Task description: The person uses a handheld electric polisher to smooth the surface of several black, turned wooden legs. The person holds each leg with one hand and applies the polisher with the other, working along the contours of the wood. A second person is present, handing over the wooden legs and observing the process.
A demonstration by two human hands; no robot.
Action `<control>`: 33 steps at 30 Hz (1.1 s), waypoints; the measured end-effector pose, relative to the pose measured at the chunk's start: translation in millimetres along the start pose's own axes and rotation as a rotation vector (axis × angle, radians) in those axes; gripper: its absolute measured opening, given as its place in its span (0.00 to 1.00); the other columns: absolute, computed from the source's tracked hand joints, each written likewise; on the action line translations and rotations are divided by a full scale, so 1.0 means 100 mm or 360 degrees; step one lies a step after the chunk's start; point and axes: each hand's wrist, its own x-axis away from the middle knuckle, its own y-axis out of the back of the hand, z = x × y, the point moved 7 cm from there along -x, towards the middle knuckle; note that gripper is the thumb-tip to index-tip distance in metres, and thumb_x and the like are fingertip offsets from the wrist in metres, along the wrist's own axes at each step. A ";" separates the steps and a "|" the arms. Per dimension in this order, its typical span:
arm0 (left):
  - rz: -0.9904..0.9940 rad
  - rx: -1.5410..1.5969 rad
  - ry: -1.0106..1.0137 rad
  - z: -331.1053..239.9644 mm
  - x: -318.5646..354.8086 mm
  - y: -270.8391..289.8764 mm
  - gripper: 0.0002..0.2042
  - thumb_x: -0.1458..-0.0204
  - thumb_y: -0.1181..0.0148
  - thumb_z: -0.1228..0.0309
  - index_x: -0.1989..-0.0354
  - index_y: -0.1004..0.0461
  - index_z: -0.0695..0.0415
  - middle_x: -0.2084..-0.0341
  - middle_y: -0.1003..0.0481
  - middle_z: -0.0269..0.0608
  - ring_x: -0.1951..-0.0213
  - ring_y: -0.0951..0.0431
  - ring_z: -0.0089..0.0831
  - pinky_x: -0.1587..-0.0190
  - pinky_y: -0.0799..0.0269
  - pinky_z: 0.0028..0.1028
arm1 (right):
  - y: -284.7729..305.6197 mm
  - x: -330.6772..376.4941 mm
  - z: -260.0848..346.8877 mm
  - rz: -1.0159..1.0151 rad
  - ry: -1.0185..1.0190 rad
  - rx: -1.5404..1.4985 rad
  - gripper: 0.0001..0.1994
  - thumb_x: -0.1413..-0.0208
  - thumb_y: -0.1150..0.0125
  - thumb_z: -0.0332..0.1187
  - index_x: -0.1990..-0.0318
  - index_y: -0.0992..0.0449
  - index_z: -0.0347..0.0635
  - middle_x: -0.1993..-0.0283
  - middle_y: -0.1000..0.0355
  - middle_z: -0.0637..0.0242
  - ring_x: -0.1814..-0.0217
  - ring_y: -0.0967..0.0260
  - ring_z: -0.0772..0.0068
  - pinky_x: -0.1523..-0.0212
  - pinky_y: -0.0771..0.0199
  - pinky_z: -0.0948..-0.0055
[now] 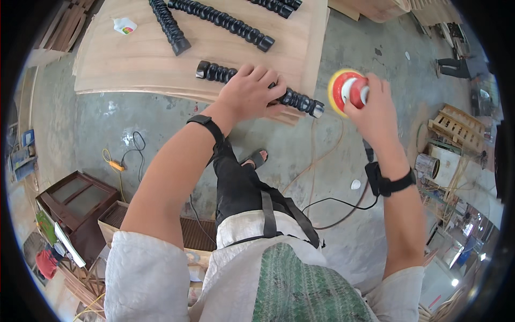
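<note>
My left hand [253, 91] is wrapped over the middle of a black turned spindle [300, 102], pressing it along the near edge of a plywood stack [134, 64]. The spindle's right end, pale where the black is worn, juts past the boards. To the right, my right hand [375, 110] grips a red and white round sander [351, 92] with a yellow-rimmed pad. The sander is in the air, apart from the spindle, its pad facing left. Two more black spindles, one at the left [170, 27] and one in the middle [222, 22], lie farther back on the plywood.
More black spindles [276, 6] lie at the far edge. A white bottle [125, 26] rests at the stack's back left. Cords and a hose [343, 214] trail over the concrete floor. At left stands a brown cabinet [78, 201]; at right, a wooden pallet [458, 129] and metal can [427, 165].
</note>
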 end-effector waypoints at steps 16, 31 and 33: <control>0.0190 0.0607 0.0518 0.01 -0.08 0.08 0.18 0.46 0.36 0.58 0.49 0.24 0.52 0.54 0.28 0.42 0.48 0.30 0.44 0.43 0.37 0.44 | -0.52 1.65 -0.24 0.0203 -0.0564 -0.0477 0.33 0.57 0.29 0.32 0.42 0.35 0.36 0.48 0.36 0.48 0.48 0.31 0.43 0.49 0.27 0.54; 0.0105 0.0085 0.0511 0.42 0.37 0.27 0.21 0.43 0.39 0.56 0.44 0.24 0.52 0.38 0.29 0.41 0.34 0.34 0.40 0.31 0.43 0.44 | -0.40 0.09 0.83 0.0510 0.0039 -0.0126 0.28 0.58 0.27 0.33 0.49 0.32 0.37 0.51 0.34 0.48 0.56 0.27 0.42 0.59 0.23 0.53; 0.0105 0.0100 0.0535 0.43 0.39 0.27 0.21 0.42 0.40 0.56 0.43 0.25 0.52 0.38 0.29 0.40 0.34 0.34 0.40 0.31 0.43 0.44 | -0.44 0.37 0.95 0.0457 0.0267 -0.0139 0.29 0.59 0.25 0.33 0.49 0.31 0.39 0.52 0.34 0.50 0.57 0.27 0.45 0.60 0.23 0.54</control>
